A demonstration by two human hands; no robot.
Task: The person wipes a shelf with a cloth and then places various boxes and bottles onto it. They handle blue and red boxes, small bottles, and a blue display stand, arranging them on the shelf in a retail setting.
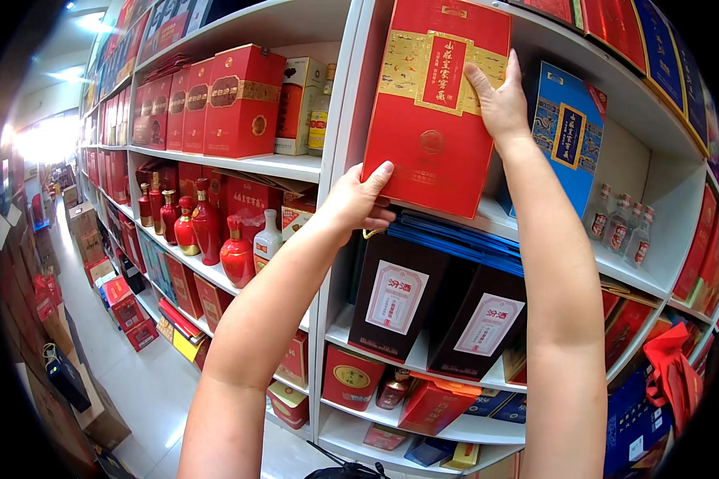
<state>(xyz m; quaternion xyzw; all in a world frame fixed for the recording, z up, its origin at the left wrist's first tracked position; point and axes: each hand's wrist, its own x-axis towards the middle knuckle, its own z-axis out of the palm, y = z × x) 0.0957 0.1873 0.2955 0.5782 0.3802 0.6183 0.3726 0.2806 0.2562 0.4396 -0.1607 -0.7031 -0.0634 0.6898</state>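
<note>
A tall red gift box (431,129) with a gold patterned band and printed writing stands tilted at the front of a white shelf. My left hand (359,200) grips its lower left corner, the thumb on the front face and the fingers underneath. Higher up, my right hand (502,99) holds the right edge, its thumb lying on the gold band. To the right of the red box is a blue gift box (566,132) of similar shape, partly hidden by my right forearm. Small clear glass bottles (620,224) with red caps are grouped farther right on that shelf.
Below are dark boxes (395,296) with white labels, flat blue bags (461,239) lying on top. A white upright panel (334,179) divides the shelving. Red bottles (205,224) line a shelf at left. Cartons (102,419) flank the aisle floor (135,383).
</note>
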